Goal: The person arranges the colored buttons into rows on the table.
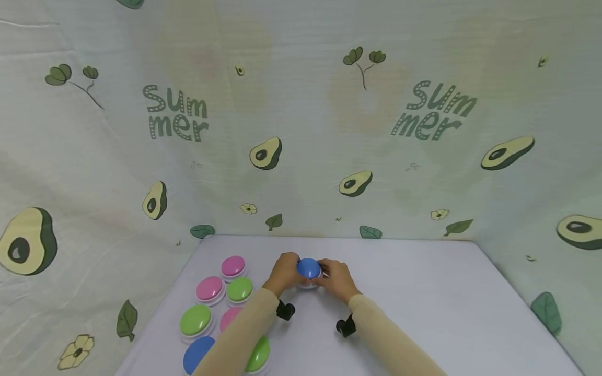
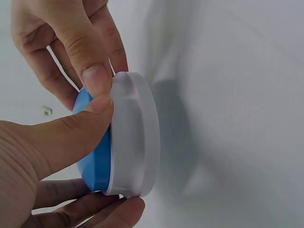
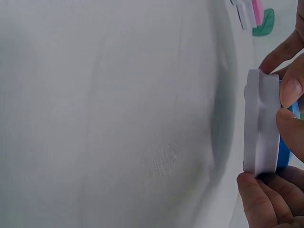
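Both hands hold a round push button with a blue dome (image 1: 309, 268) and a white base (image 2: 135, 137), near the far side of the table. My left hand (image 1: 284, 272) grips its left side, thumb at the front and fingers wrapped around the rim. From the right, my right hand (image 1: 337, 280) grips it the same way; the two thumbs meet at the edge of the dome in the left wrist view. The button's base appears a little above the table, with its shadow on the surface. Part of the dome is hidden by the thumbs in both wrist views.
Left of the hands stand several similar buttons: pink (image 1: 232, 266), green (image 1: 195, 320) and blue (image 1: 197, 354), some partly covered by the left sleeve (image 1: 240, 339). The white table (image 1: 423, 292) ends at a hanging cloth (image 1: 305, 104) printed with avocados and leaves.
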Demonstrator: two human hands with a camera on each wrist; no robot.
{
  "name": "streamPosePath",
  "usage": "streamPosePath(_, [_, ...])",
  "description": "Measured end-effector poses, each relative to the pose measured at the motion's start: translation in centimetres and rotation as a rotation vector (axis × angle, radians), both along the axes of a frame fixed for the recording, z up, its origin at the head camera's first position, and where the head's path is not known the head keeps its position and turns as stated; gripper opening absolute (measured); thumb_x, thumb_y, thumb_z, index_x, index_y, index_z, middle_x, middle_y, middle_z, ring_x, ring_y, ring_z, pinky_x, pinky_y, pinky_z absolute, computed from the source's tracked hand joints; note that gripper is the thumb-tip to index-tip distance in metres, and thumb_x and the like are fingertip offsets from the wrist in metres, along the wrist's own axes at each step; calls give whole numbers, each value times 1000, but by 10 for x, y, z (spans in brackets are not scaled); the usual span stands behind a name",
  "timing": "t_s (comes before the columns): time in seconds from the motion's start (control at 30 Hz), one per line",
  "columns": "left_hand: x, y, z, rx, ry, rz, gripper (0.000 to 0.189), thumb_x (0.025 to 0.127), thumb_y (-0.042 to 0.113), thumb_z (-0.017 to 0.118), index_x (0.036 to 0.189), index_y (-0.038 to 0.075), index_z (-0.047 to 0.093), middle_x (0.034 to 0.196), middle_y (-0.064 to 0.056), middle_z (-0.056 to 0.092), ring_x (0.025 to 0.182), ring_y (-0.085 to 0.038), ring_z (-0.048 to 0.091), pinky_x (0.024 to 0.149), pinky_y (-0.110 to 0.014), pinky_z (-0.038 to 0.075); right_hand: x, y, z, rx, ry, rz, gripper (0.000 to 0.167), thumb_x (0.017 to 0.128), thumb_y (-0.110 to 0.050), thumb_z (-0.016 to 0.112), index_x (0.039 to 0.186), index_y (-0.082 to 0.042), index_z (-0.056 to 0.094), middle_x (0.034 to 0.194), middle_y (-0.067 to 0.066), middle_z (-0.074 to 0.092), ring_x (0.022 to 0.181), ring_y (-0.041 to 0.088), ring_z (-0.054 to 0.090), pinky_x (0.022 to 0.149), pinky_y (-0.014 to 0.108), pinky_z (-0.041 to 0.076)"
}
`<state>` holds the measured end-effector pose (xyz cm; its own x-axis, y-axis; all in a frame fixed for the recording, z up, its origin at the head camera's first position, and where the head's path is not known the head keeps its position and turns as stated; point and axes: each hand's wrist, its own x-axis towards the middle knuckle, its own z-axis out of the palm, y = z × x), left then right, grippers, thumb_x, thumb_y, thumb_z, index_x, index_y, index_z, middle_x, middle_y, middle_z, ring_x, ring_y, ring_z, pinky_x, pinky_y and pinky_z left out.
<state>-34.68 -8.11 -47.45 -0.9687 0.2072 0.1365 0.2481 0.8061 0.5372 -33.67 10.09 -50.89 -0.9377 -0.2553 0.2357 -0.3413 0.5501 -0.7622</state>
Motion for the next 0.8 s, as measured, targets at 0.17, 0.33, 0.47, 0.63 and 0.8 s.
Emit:
streamPosePath(0.17, [0, 21, -4, 11, -17, 2, 51, 67, 16, 101, 100, -6, 68, 95, -15, 69, 92, -32, 67, 91, -53, 58, 1, 17, -1, -4, -17, -39, 51, 83, -6, 89, 126, 10, 67, 128, 27, 69, 117, 42, 70, 99, 49, 57])
streamPosePath(0.33, [1, 38, -8, 33, -38, -16, 50, 68, 15, 101, 102, -6, 69, 97, -17, 70, 95, -33, 69, 93, -53, 58, 3, 34, -2, 11, -28, -79, 54, 79, -7, 92, 124, 11, 68, 125, 26, 71, 115, 40, 71, 100, 49, 57])
streamPosePath(0.47, [1, 48, -11, 36, -48, -22, 51, 69, 15, 100, 103, -6, 70, 98, -17, 71, 97, -34, 70, 94, -53, 58, 4, 44, -3, 2, -57, -94, 55, 78, -6, 92, 125, 12, 68, 125, 27, 71, 116, 41, 70, 101, 50, 57])
streamPosePath(0.63, [1, 57, -14, 38, -45, -27, 51, 68, 15, 101, 102, -6, 70, 97, -16, 72, 95, -33, 70, 93, -52, 58, 3, 54, -7, 7, -74, -100, 55, 78, -4, 92, 124, 11, 68, 124, 27, 71, 115, 40, 71, 101, 50, 56])
streamPosePath(0.8, [3, 64, -17, 39, -39, -35, 51, 67, 15, 101, 101, -6, 71, 95, -16, 71, 93, -33, 70, 92, -51, 58, 4, 62, -11, 5, -87, -110, 55, 76, -3, 93, 123, 12, 68, 123, 28, 71, 115, 41, 71, 100, 51, 57])
